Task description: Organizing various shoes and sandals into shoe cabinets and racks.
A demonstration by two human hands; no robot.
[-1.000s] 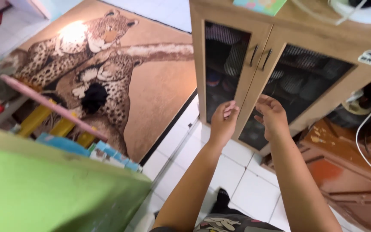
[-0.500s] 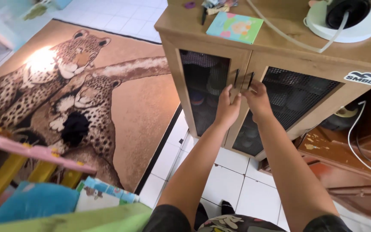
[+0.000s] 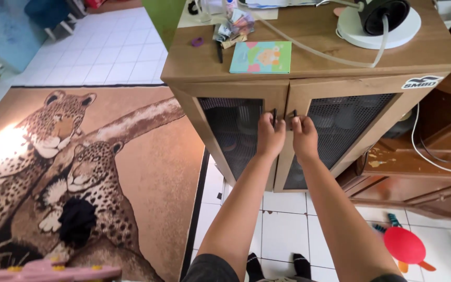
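Nearest the camera, the person's forearms reach forward over the white tiled floor (image 3: 288, 230), with socked feet at the bottom edge. The left hand (image 3: 270, 137) is closed on the black handle of the left door (image 3: 230, 133); the right hand (image 3: 305, 138) is closed on the handle of the right door (image 3: 348, 125). Both mesh-fronted doors of the wooden cabinet (image 3: 309, 86) sit shut, flush with the frame, the two handles side by side at the centre seam.

Judgement: the step in hand is the grasp before opening. The next move calls for an even outward pull on both handles, arms spreading so the doors swing clear of the body.

Beyond the hands, the cabinet top carries a pastel booklet (image 3: 261, 57), a small purple item (image 3: 197, 41) and a white-based appliance (image 3: 379, 23) with a pale hose. The leopard-pattern rug (image 3: 79, 172) lies to the left.

Against the frame a second earlier, the hands were open and short of the doors; they have now closed on the handles, and the view has shifted to face the cabinet squarely.
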